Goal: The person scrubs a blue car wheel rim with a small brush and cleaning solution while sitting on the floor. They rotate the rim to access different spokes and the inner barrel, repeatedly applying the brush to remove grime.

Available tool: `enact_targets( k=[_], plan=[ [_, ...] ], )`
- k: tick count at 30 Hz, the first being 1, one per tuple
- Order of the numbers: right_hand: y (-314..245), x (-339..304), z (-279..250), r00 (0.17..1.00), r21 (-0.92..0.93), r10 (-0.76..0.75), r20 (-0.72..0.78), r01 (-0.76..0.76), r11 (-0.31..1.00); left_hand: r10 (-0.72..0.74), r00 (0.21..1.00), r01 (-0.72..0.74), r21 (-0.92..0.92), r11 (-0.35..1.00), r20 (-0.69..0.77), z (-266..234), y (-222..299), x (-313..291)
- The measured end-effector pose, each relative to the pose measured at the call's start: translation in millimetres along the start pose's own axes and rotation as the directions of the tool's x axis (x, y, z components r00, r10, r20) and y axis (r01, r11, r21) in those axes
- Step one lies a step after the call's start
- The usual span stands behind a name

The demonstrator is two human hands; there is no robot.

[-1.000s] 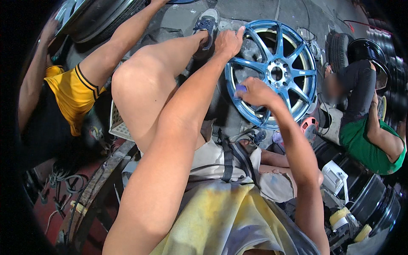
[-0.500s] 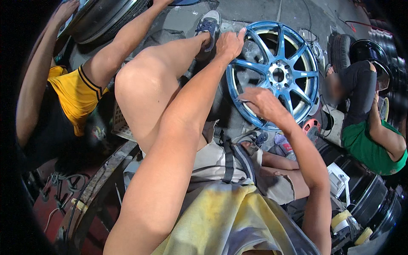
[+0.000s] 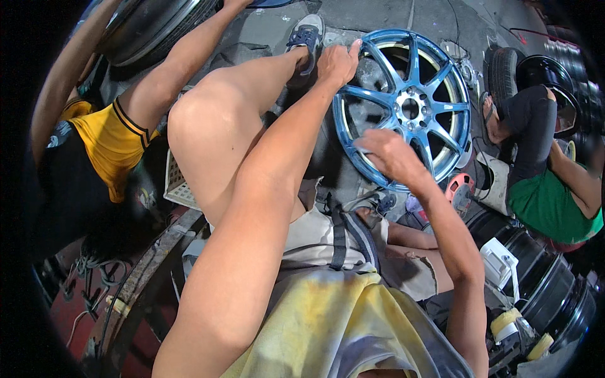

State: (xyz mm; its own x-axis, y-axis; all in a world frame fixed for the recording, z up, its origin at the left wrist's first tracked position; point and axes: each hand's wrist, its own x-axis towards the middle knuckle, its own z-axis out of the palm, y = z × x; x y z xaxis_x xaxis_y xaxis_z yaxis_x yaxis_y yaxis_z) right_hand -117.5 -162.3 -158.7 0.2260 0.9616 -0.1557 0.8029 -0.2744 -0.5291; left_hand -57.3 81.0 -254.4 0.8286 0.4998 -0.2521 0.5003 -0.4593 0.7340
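A blue alloy wheel rim [image 3: 417, 74] with several spokes and a pale silver hub stands tilted in front of me, with no tyre on it. My left hand [image 3: 338, 65] is closed on its upper left edge, the thumb lying along the lip. Low on the left side of the rim, my right hand [image 3: 389, 154] is curled against the outer lip. Its fingertips are pressed together and slightly blurred, and whatever is in them is too small to make out.
At the left a person in yellow shorts [image 3: 104, 151] works by a large tyre [image 3: 157, 38]. Someone in a green shirt [image 3: 548, 208] sits at the right beside black wheels [image 3: 545, 72]. A pale plastic crate [image 3: 179, 183] lies by my knee, and a red round object [image 3: 460, 186] near the rim.
My right hand has stayed at almost the same spot on the rim, and the left keeps its hold. The person in green has shifted, leaning farther right. The view has moved slightly.
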Motion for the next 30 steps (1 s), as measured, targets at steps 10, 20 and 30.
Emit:
enact_targets(
  k=[10, 20, 30],
  plan=[
    [10.5, -10.3, 1.9, 0.997, -0.003, 0.073, 0.028, -0.073, 0.997, 0.034, 0.999, -0.035, -0.027, 0.999, -0.035, 1.7, -2.6, 0.6],
    [-1.2, 5.1, -9.8, 0.999, -0.010, -0.025, 0.021, 0.025, 1.000, -0.009, 1.000, 0.009, -0.002, 1.000, -0.002, -0.2, 0.0, -0.8],
    [1.1, 9.5, -11.4, 0.997, 0.063, -0.047, 0.064, 0.043, 0.997, 0.034, 0.997, -0.034, -0.003, 0.999, -0.064, 4.4, -4.9, -0.2]
  ],
)
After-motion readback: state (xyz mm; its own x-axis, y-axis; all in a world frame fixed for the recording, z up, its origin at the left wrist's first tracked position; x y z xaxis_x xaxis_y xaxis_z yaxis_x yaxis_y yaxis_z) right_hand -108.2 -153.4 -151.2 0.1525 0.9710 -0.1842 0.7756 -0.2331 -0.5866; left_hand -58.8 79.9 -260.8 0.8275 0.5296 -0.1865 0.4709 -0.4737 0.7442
